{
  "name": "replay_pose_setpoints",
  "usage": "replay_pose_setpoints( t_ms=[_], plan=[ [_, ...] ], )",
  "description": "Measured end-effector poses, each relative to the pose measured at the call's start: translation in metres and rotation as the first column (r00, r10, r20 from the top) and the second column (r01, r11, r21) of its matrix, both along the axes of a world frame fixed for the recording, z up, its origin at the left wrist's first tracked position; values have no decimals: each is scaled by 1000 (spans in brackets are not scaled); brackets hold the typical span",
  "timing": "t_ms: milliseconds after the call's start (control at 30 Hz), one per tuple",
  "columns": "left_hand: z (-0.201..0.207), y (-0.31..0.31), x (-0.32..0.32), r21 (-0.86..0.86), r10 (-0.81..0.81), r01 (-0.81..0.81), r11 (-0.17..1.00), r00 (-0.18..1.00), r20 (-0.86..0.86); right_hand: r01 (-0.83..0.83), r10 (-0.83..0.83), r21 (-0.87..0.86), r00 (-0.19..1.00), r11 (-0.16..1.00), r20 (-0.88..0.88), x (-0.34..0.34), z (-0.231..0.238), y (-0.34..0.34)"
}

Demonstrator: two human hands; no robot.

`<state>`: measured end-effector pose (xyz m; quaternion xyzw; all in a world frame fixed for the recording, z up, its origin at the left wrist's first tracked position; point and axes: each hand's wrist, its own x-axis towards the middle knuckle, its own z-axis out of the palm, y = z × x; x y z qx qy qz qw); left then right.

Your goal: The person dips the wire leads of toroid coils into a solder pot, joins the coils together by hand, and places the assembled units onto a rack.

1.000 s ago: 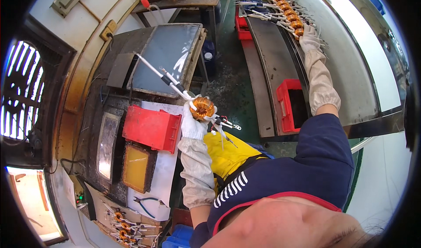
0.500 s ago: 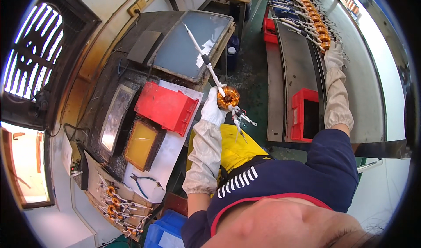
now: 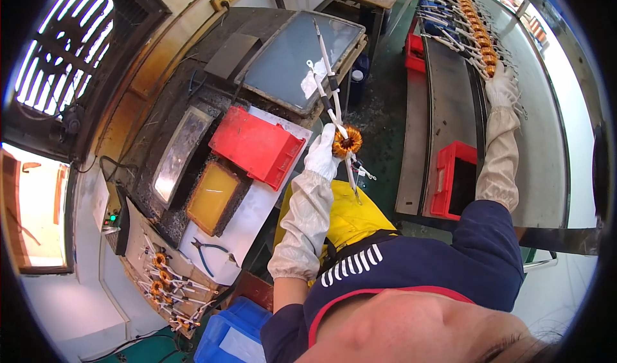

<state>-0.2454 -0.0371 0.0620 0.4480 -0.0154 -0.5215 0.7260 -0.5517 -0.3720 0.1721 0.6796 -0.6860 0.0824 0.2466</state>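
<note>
A copper-wound toroidal coil [image 3: 347, 142] is in my left hand [image 3: 323, 154], its white-gloved fingers closed at the coil's left side. Two of its white-sleeved leads with black bands point up and away; others hang below with metal lugs at their ends. On the right, a long row of similar toroidal coils [image 3: 477, 27] lies along a bench, leads sticking out both sides. At the row's near end, my gloved right hand [image 3: 502, 88] is curled around the last coil [image 3: 490, 70], its fingertips partly hidden.
Left bench: a red bin [image 3: 257, 146], a tray of yellow material [image 3: 213, 197], blue-handled cutters [image 3: 209, 252] and a grey-topped box [image 3: 302, 61]. More coils [image 3: 160, 276] lie lower left, near a blue crate [image 3: 232, 331]. Red bins [image 3: 454, 180] stand at the right bench.
The coil in my left hand has turned, so a second lead now points upward beside the first. My right hand stays at the row's near end. The whole view has shifted slightly.
</note>
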Motion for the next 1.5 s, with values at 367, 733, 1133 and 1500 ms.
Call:
replay_pose_setpoints(
  t_ms=[367,733,1133,1500],
  plan=[
    [-9,-8,-10,-136,60,-60,989,998,-4,-972,-24,41,48,-232,999,172,-88,187],
    [25,27,-4,-320,16,32,947,989,147,-952,-509,43,-123,302,852,204,-110,156],
    [14,63,-18,-275,-154,160,948,987,42,-879,687,160,454,449,567,200,-75,101],
    [9,82,-18,-276,-200,209,938,978,62,-887,870,306,425,345,251,243,-77,90]
  ],
)
